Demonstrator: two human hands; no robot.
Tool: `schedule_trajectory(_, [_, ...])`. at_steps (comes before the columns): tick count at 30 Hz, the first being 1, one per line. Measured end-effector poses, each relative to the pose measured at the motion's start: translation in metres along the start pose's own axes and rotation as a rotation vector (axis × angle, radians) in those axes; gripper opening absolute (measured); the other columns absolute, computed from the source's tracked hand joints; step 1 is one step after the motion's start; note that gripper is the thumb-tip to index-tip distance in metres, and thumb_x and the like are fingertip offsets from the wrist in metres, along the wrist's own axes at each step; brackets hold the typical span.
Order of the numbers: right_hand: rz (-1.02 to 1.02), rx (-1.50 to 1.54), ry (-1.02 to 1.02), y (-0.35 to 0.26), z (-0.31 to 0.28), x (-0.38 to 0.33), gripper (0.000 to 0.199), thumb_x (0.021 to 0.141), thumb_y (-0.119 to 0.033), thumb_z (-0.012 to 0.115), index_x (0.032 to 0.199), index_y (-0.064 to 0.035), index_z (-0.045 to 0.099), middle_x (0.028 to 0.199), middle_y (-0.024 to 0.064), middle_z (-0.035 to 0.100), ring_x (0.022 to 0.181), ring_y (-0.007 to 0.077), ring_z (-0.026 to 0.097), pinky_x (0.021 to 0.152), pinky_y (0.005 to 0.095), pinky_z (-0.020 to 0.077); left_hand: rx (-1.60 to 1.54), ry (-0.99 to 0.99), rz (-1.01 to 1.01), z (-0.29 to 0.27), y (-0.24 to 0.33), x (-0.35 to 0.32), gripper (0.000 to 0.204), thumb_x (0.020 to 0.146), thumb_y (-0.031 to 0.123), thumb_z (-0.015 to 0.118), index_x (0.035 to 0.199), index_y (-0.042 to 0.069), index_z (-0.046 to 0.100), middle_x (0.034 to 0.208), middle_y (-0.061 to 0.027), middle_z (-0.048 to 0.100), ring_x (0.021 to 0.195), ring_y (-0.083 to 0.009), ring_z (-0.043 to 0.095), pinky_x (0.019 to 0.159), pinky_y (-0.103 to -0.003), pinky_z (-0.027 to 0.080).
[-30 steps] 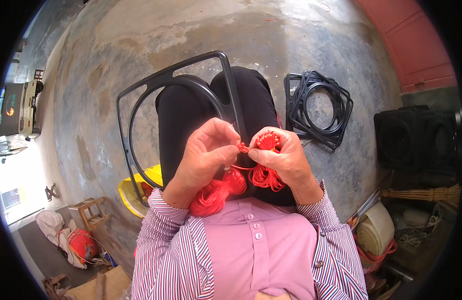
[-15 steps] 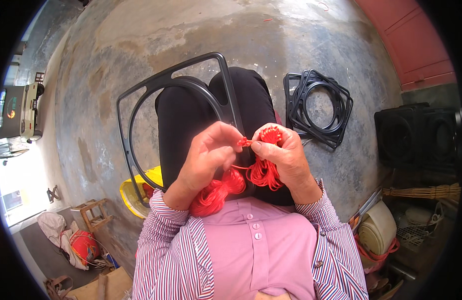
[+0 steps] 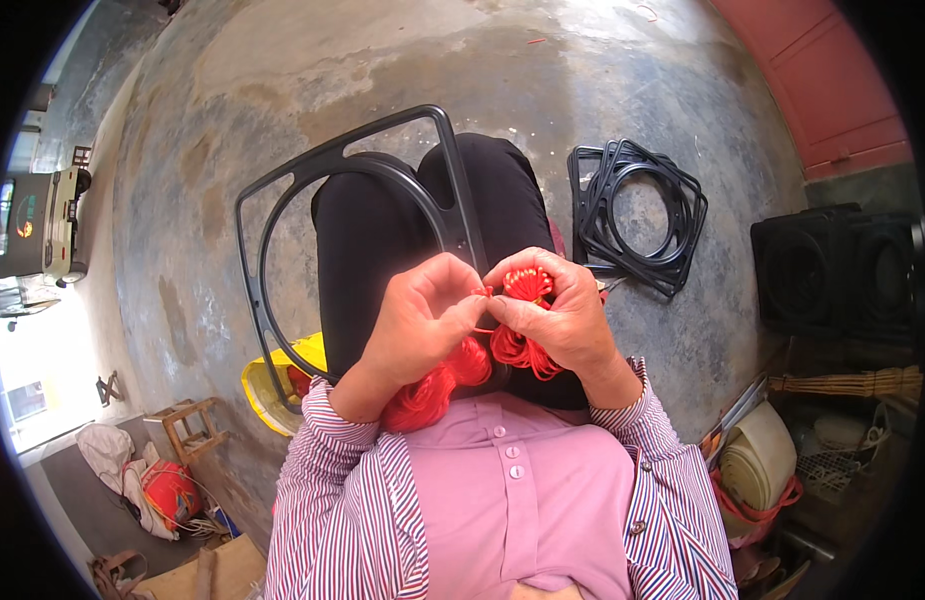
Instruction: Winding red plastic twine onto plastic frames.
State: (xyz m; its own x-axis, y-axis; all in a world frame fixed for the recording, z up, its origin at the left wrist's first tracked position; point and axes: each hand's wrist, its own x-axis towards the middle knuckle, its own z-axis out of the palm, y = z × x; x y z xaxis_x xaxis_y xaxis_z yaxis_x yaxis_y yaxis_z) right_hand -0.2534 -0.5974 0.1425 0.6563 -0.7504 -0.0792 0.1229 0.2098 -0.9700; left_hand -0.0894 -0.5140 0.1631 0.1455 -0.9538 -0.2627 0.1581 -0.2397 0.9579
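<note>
Over my lap, my left hand (image 3: pixel 422 318) pinches a short piece of red cord (image 3: pixel 485 292) between thumb and index finger. Close against it, my right hand (image 3: pixel 560 308) pinches the same cord with thumb and forefinger. A looped bundle of red cord (image 3: pixel 527 286) is tucked in the curled fingers of my right hand, its loops hanging below. Under my left wrist a thicker red hank (image 3: pixel 422 398) lies on my lap. A black frame with a large round opening (image 3: pixel 352 135) leans across my thighs, tilted to the left. The exact join between the fingertips is too small to make out.
Several similar black frames (image 3: pixel 637 215) lie stacked on the concrete floor to the right. A yellow container (image 3: pixel 267 390) stands by my left leg. Beyond are a wooden stool (image 3: pixel 187 430), a red door (image 3: pixel 832 80), dark square panels (image 3: pixel 832 270) and a pale roll (image 3: pixel 757 455).
My hands have come together, the fingertips now nearly meeting on the cord. My right hand, with its looped bundle, has shifted slightly left.
</note>
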Motion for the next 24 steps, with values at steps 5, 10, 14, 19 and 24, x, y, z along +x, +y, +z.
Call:
schedule_trajectory(5, [0.038,-0.082,-0.039,0.0002,-0.004,0.0005,0.011,0.083,-0.003,0.069,0.092,-0.0002,0.064,0.079,-0.0011,0.063,0.072,0.0031,0.056,0.063,0.0203,0.0472,-0.061,0.015,-0.084,-0.0025,0.0003,0.0,0.018,0.089,0.014,0.07,0.093,0.001,0.059,0.07,0.0029,0.055,0.054,-0.0022,0.045,0.049,-0.018,0.035])
schedule_trajectory(10, [0.107,0.068,-0.037,0.0006,-0.0045,0.0011,0.011,0.083,-0.003,0.068,0.092,-0.0005,0.064,0.077,-0.0009,0.062,0.069,0.0029,0.055,0.062,0.0206,0.0467,-0.189,-0.012,-0.162,-0.0043,0.0005,0.0007,0.019,0.088,0.014,0.073,0.093,0.001,0.06,0.071,0.0017,0.057,0.055,-0.0024,0.047,0.047,-0.017,0.036])
schedule_trajectory(14, [0.058,-0.091,-0.041,0.0013,-0.0053,0.0008,0.009,0.081,0.0,0.063,0.09,-0.0012,0.063,0.077,-0.0013,0.061,0.069,0.0028,0.054,0.061,0.0208,0.0458,-0.076,0.013,-0.102,0.0001,-0.0002,0.0004,0.018,0.088,0.013,0.073,0.093,0.001,0.06,0.071,0.0018,0.057,0.055,-0.0024,0.047,0.048,-0.017,0.036])
schedule_trajectory(19, [0.07,0.045,-0.006,0.0041,-0.0032,-0.0001,0.008,0.078,0.001,0.061,0.086,-0.0015,0.061,0.075,-0.0022,0.059,0.068,0.0027,0.052,0.06,0.0209,0.0436,-0.078,-0.012,-0.049,0.003,0.0005,0.0012,0.014,0.086,0.008,0.071,0.091,0.001,0.06,0.07,0.0028,0.055,0.056,-0.0022,0.047,0.049,-0.018,0.036])
schedule_trajectory(24, [0.128,0.243,-0.007,0.0025,-0.0057,0.0008,0.007,0.078,0.002,0.06,0.085,-0.0012,0.059,0.073,-0.0027,0.057,0.07,0.0022,0.051,0.062,0.0201,0.0418,-0.16,-0.017,-0.101,0.0032,-0.0015,0.0037,0.011,0.082,0.001,0.067,0.086,0.003,0.056,0.069,0.0026,0.051,0.054,-0.0031,0.043,0.048,-0.02,0.033])
